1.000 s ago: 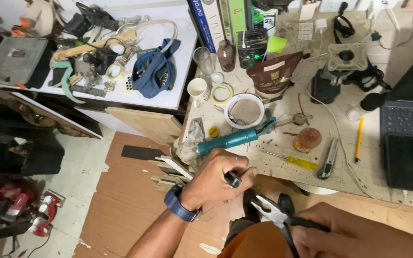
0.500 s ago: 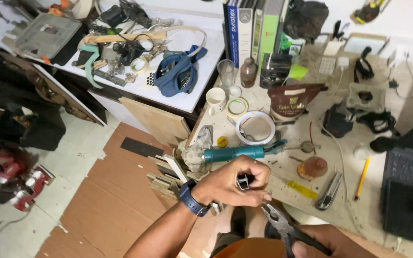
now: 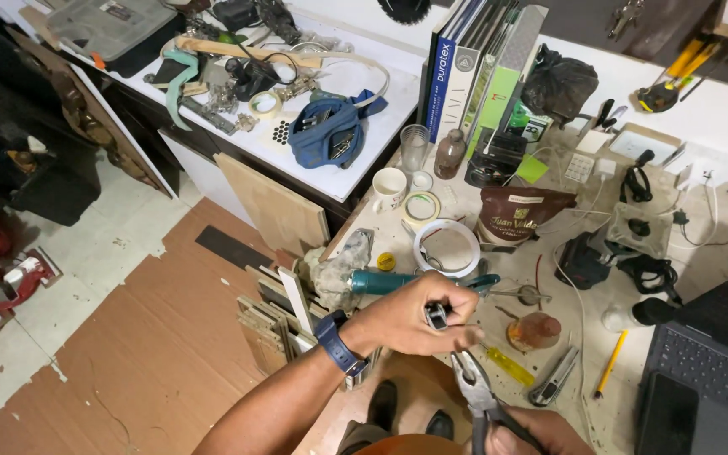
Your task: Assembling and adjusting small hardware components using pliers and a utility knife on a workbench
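Left hand (image 3: 410,318) pinched a small metal part (image 3: 437,315); your right hand (image 3: 522,431) gripped pliers (image 3: 475,389) just below it, jaws not yet on it.

Workbench layout, seen from above.
Left hand (image 3: 410,318) pinches a small metal part (image 3: 436,316) over the near edge of the workbench (image 3: 549,278); pliers (image 3: 475,389), held in the right hand (image 3: 522,431), lie just near and right of it. Far of the left hand lies a handled tool (image 3: 389,281), then a tape ring (image 3: 446,248); a mug (image 3: 388,189) stands farther left. A screwdriver (image 3: 507,365), utility knife (image 3: 554,386), pencil (image 3: 610,363) and laptop (image 3: 709,371) follow rightward.
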